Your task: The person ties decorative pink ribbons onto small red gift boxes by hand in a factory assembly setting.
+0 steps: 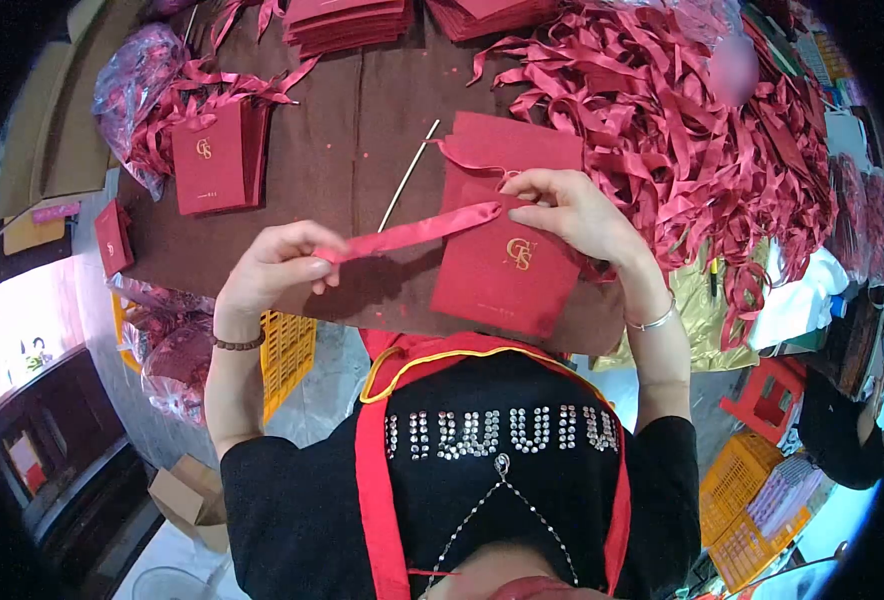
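My left hand (287, 262) pinches one end of a red ribbon (412, 233), which is stretched across to the right. At its other end, my right hand (572, 212) has thumb and fingers closed on the ribbon at the top edge of a red card bag (507, 265) with a gold logo. That bag lies on the brown table (347, 185), overlapping another red bag (512, 145) behind it. To the left of these bags a thin pale stick (409, 176) lies slanted on the table.
A big heap of red ribbons (662, 130) covers the right side. Red bags (212, 160) and a plastic-wrapped bundle (142, 95) are at the left, with stacks (347, 25) at the far edge. Orange crates (287, 355) stand below; another person's arm (867, 425) shows at right.
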Demonstrator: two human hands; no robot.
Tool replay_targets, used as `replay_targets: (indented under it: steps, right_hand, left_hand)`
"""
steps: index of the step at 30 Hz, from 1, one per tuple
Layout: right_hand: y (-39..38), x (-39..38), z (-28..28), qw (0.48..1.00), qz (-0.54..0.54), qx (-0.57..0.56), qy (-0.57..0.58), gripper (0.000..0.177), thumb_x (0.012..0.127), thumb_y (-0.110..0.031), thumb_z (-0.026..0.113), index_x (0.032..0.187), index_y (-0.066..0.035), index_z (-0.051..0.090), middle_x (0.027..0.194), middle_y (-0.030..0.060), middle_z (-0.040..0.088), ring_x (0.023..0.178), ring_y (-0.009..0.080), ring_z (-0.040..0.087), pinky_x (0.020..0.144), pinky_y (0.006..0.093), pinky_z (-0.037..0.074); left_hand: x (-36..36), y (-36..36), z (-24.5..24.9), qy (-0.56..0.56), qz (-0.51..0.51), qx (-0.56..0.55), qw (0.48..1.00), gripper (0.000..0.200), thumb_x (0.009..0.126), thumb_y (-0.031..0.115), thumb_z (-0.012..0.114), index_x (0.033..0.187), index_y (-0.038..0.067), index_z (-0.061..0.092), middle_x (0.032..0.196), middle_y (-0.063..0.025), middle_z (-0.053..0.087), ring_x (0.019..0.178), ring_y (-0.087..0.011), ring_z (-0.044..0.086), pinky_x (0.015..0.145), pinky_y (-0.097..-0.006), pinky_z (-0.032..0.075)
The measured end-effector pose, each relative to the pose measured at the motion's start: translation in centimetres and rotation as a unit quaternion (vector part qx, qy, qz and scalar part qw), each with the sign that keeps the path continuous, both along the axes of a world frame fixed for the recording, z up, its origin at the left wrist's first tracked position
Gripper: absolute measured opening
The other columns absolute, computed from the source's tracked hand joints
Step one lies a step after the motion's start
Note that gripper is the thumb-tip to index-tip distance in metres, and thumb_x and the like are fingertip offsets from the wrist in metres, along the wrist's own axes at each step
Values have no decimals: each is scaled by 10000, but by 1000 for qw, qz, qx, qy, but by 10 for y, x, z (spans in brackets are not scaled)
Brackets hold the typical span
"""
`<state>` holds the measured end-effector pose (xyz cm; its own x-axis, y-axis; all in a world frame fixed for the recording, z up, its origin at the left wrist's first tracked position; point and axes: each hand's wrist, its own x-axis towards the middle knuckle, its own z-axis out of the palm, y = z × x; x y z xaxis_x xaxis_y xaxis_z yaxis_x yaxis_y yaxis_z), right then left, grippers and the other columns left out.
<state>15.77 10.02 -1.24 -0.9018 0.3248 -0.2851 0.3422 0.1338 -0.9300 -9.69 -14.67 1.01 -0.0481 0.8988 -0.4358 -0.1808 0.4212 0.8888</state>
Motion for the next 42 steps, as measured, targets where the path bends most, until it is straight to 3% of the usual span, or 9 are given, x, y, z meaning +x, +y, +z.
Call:
replay_targets:
  steps: [5,10,12,15,18,22,24,34,42]
  right_hand:
    - [-1,-5,-9,1000,10,10,-15,261,806,-74,635,1051,7,591,874,-1,586,787,53,497,702,205,427]
    - [-13,-5,1,1000,-8,25,-3,298,805,-54,627,1096,-31,567,881,11,578,811,58,498,734,215,424]
    - [-17,-1,-3,1000,-7,-19,1,349,804,-31,618,1138,-40,520,875,21,575,822,64,505,762,226,422]
    - [-22,4,-2,1000,2,-29,-3,344,800,-5,605,1101,-38,444,857,31,581,833,72,517,782,234,421]
    - [-29,6,-4,999,-7,-49,5,327,800,2,599,1055,-35,399,864,61,603,838,104,551,784,244,430]
    - [-44,15,-3,996,-64,43,51,340,769,-43,638,1051,-36,448,894,112,604,841,229,582,763,304,447]
    - [-46,25,1,911,-41,403,82,290,727,-90,680,972,-35,535,885,92,576,828,257,551,738,339,437]
    - [-53,52,-1,954,-74,280,75,270,699,-99,712,929,-44,583,1022,100,516,952,255,510,811,320,421]
    - [-45,58,5,984,-65,164,38,270,753,-144,700,931,-39,526,1052,68,508,879,150,515,708,265,436]
  left_hand:
    - [19,13,9,-246,79,202,945,395,824,108,579,1180,-47,503,976,-191,615,858,-243,623,746,-319,496]
    - [40,55,12,-252,113,203,939,266,817,-11,526,1076,-46,572,1058,-181,595,941,-216,592,825,-337,478]
    - [51,77,14,243,-2,194,950,133,826,36,539,926,0,619,1048,-113,588,938,-217,556,814,-326,441]
    - [75,102,-1,493,-85,345,794,115,794,154,584,792,41,601,997,-98,569,977,-285,490,834,-393,376]
    - [98,101,-9,488,-213,239,812,116,806,172,590,799,56,591,1032,-72,567,1006,-255,489,852,-382,347]
    - [107,93,-21,517,-178,252,799,103,799,149,595,823,49,606,984,-69,577,988,-242,496,839,-379,352]
    - [105,88,-25,497,-167,259,811,97,801,126,596,830,35,608,954,-74,583,983,-252,496,850,-378,363]
    - [94,77,-30,296,-86,204,929,125,842,142,575,838,33,636,859,-59,604,938,-231,495,863,-344,372]
    - [97,83,-32,261,-53,171,949,145,857,131,562,832,16,646,796,-63,616,900,-194,507,834,-310,390]
